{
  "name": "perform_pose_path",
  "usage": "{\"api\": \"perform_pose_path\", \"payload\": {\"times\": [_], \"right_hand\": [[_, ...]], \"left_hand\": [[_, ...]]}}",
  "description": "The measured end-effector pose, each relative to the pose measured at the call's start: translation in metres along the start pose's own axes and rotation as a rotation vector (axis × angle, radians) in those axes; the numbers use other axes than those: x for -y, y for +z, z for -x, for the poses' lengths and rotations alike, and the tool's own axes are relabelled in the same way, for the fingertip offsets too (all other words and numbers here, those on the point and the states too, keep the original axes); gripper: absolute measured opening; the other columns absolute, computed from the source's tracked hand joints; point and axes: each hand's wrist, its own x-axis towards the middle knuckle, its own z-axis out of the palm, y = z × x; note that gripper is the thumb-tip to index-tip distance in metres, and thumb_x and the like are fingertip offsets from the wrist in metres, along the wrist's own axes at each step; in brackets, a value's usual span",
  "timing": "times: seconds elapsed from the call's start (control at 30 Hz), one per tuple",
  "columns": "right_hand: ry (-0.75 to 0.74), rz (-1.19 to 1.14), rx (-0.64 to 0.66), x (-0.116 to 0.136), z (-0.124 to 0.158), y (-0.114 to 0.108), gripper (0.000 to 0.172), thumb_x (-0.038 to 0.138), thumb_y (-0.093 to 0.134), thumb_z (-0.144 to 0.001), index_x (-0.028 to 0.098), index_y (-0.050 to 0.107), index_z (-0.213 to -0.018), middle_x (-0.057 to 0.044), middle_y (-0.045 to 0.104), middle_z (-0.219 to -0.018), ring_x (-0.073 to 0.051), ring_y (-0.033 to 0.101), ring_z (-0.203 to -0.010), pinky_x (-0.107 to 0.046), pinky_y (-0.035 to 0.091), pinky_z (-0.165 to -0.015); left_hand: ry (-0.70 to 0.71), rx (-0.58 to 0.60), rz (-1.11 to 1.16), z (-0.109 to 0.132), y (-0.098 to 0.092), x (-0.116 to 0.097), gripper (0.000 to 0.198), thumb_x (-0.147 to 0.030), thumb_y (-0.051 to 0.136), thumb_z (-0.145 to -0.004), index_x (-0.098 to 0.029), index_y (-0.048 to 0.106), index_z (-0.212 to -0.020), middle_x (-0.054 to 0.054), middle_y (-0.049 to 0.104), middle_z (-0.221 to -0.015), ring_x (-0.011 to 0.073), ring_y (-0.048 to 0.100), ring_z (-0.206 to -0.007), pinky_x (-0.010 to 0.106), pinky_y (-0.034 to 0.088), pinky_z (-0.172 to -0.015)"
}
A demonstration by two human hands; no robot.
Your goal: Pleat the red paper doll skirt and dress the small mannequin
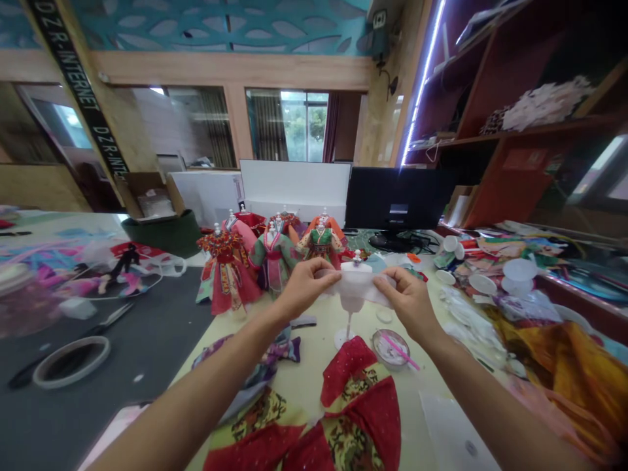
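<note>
Left hand (pixel 307 286) and right hand (pixel 409 302) level and near each other, both in pinching grips

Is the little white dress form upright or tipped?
Upright: the dress form stands on its round base; left hand and right hand hold white cloth across it.

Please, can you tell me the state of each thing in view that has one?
Left hand, holding white cloth
Right hand, holding the cloth's other end
Cloth, stretched across doll stand
Doll stand, upright
Round dish, pink stick resting in it
Monitor, screen dark
</note>
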Motion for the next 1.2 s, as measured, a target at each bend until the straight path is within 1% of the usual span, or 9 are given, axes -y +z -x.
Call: {"api": "perform_pose_path", "payload": {"times": [0.1, 0.27, 0.37, 0.47, 0.73, 0.87, 0.97, 1.1, 1.2], "right_hand": [[0.0, -0.008, 0.001, -0.002, -0.003, 0.001, 0.025, 0.043, 0.061, -0.075, 0.019, 0.056, -0.075, 0.002, 0.052, -0.061, -0.01, 0.043, -0.053, -0.021, 0.033, -0.047], [0.028, -0.064, 0.01, -0.005, -0.007, 0.005, 0.027, 0.043, 0.063, -0.073, 0.019, 0.059, -0.085, 0.0, 0.058, -0.068, -0.011, 0.049, -0.057, -0.022, 0.037, -0.049], [0.053, -0.078, 0.031, -0.008, -0.009, 0.006, 0.032, 0.044, 0.063, -0.072, 0.019, 0.062, -0.09, -0.002, 0.062, -0.073, -0.013, 0.052, -0.059, -0.024, 0.04, -0.051], [0.05, -0.061, 0.05, -0.011, -0.011, 0.005, 0.031, 0.045, 0.063, -0.072, 0.018, 0.064, -0.088, -0.002, 0.064, -0.076, -0.014, 0.054, -0.063, -0.026, 0.042, -0.055], [0.016, -0.055, 0.088, -0.019, -0.017, 0.001, 0.026, 0.043, 0.063, -0.072, 0.019, 0.065, -0.083, -0.002, 0.064, -0.074, -0.015, 0.055, -0.064, -0.027, 0.043, -0.057], [-0.016, -0.079, 0.135, -0.021, -0.02, 0.002, 0.024, 0.041, 0.062, -0.073, 0.018, 0.063, -0.08, -0.001, 0.06, -0.071, -0.014, 0.052, -0.064, -0.025, 0.04, -0.056], [-0.042, -0.13, 0.168, -0.019, -0.019, 0.005, 0.023, 0.04, 0.062, -0.073, 0.018, 0.061, -0.077, -0.001, 0.058, -0.073, -0.013, 0.052, -0.067, -0.024, 0.04, -0.057], [0.027, -0.218, 0.221, -0.018, -0.017, 0.008, 0.025, 0.041, 0.063, -0.071, 0.018, 0.059, -0.078, 0.001, 0.056, -0.069, -0.011, 0.049, -0.06, -0.023, 0.038, -0.052], [0.062, -0.234, 0.254, -0.018, -0.018, 0.01, 0.026, 0.041, 0.064, -0.07, 0.018, 0.059, -0.08, 0.001, 0.056, -0.069, -0.011, 0.048, -0.057, -0.023, 0.038, -0.051]], "left_hand": [[0.011, 0.006, 0.054, -0.003, 0.0, 0.005, 0.022, -0.034, 0.065, -0.071, -0.013, 0.058, -0.074, 0.0, 0.058, -0.071, 0.0085, 0.051, -0.063, 0.02, 0.039, -0.059], [-0.007, 0.07, 0.253, -0.007, 0.003, 0.009, 0.021, -0.031, 0.067, -0.07, -0.013, 0.054, -0.071, 0.005, 0.062, -0.097, 0.011, 0.057, -0.078, 0.021, 0.043, -0.066], [-0.037, 0.094, 0.289, -0.008, 0.005, 0.012, 0.023, -0.032, 0.067, -0.07, -0.014, 0.055, -0.077, 0.003, 0.063, -0.089, 0.0088, 0.055, -0.07, 0.02, 0.043, -0.061], [-0.043, 0.086, 0.299, -0.01, 0.006, 0.015, 0.025, -0.033, 0.068, -0.07, -0.014, 0.056, -0.08, -0.001, 0.06, -0.076, 0.0067, 0.052, -0.063, 0.019, 0.04, -0.058], [-0.048, 0.074, 0.357, -0.013, 0.009, 0.014, 0.026, -0.03, 0.073, -0.063, -0.014, 0.056, -0.074, -0.001, 0.061, -0.073, 0.0081, 0.054, -0.065, 0.021, 0.041, -0.062], [-0.068, 0.034, 0.401, -0.012, 0.014, 0.012, 0.025, -0.027, 0.074, -0.06, -0.013, 0.055, -0.07, -0.003, 0.059, -0.064, 0.0072, 0.053, -0.059, 0.02, 0.04, -0.059], [-0.086, 0.026, 0.419, -0.011, 0.016, 0.013, 0.026, -0.028, 0.074, -0.061, -0.013, 0.056, -0.073, -0.003, 0.06, -0.062, 0.0074, 0.053, -0.057, 0.019, 0.039, -0.057], [-0.118, 0.078, 0.445, -0.014, 0.012, 0.017, 0.028, -0.028, 0.075, -0.062, -0.013, 0.059, -0.08, 0.0, 0.063, -0.071, 0.0079, 0.055, -0.061, 0.019, 0.04, -0.058], [-0.186, 0.149, 0.466, -0.02, 0.007, 0.022, 0.029, -0.029, 0.077, -0.059, -0.012, 0.061, -0.078, -0.001, 0.061, -0.066, 0.0071, 0.052, -0.057, 0.019, 0.038, -0.056]]}}
